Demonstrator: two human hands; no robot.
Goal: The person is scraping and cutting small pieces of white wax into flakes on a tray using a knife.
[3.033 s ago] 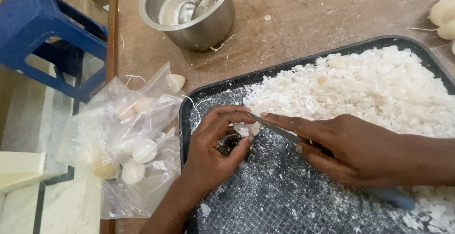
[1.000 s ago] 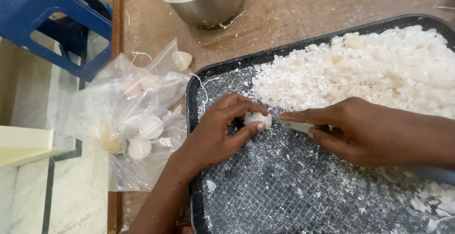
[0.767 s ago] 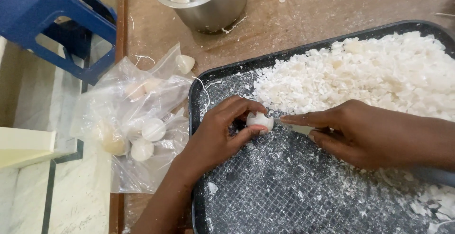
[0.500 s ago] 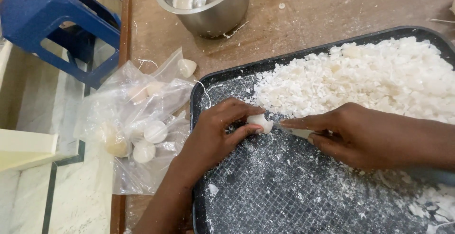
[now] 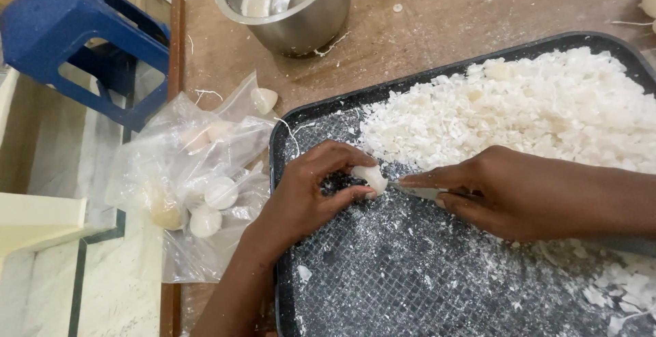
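My left hand (image 5: 304, 190) pinches a small white lump (image 5: 369, 175) between thumb and fingers, low over the near left part of a black tray (image 5: 276, 147). My right hand (image 5: 492, 190) grips a knife (image 5: 417, 191), forefinger laid along the blade, whose tip meets the lump's right side. A big heap of white shavings (image 5: 533, 108) fills the tray's far right half. White crumbs dust the tray's textured floor around both hands.
A clear plastic bag (image 5: 191, 180) with several white and yellowish lumps lies left of the tray on the wooden table (image 5: 437, 23). A steel pot (image 5: 283, 6) with a spoon stands at the back. A blue stool (image 5: 75, 43) is on the floor, far left.
The lump in my left hand has been turned and shaved smaller. The knife stays against it. The view has shifted slightly.
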